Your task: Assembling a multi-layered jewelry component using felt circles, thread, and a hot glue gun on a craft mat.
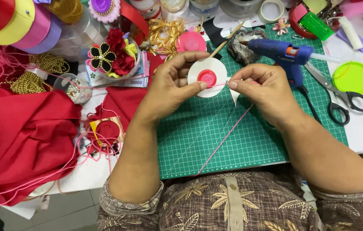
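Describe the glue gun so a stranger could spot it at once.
Start at the green cutting mat and go to its far right corner. The blue hot glue gun lies there beside black-handled scissors; its orange trigger and clear glue stick set it apart.

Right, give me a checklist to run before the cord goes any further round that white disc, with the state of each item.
1. Left hand grips the white disc with thumb on its face: ok.
2. Red centre piece sits in the middle of the disc: ok.
3. Right hand pinches the pink cord close to the disc: ok.
4. Cord runs free down across the green cutting mat, no snag in view there: ok.
5. Blue glue gun lies on the mat just behind the right hand, nozzle pointing away from the fingers: ok; whether it is hot: cannot tell.
6. Glue on the disc: cannot tell.
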